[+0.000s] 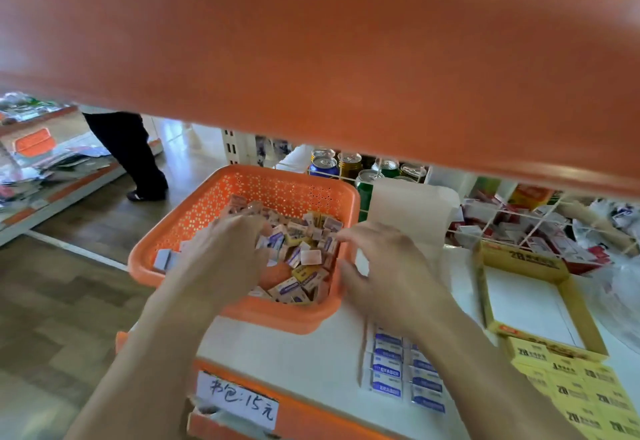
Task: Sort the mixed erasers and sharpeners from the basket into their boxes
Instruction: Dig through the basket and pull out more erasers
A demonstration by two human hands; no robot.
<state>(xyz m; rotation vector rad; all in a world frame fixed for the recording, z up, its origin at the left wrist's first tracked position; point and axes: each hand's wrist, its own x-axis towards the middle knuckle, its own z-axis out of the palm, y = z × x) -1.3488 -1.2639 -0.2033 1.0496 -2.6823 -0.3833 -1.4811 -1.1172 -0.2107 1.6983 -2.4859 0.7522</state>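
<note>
Two grips reach over the orange basket (242, 176) on the white shelf (294, 353). The left grip (228, 249) is sunk among the mixed erasers (304, 256) inside it; blur hides its fingers, so I cannot tell whether it grasps any. The right grip (388, 266) hovers at the basket's right rim, fingers loosely curled, released. A yellow box (485, 301) lies open nearby.

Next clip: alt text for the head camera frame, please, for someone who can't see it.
Both hands work at an orange basket of small packets: the left hand reaches into the pile, the right hand curls at the basket's right rim. Rows of wrapped erasers lie near an open yellow box; an orange shelf edge fills the top.
</note>
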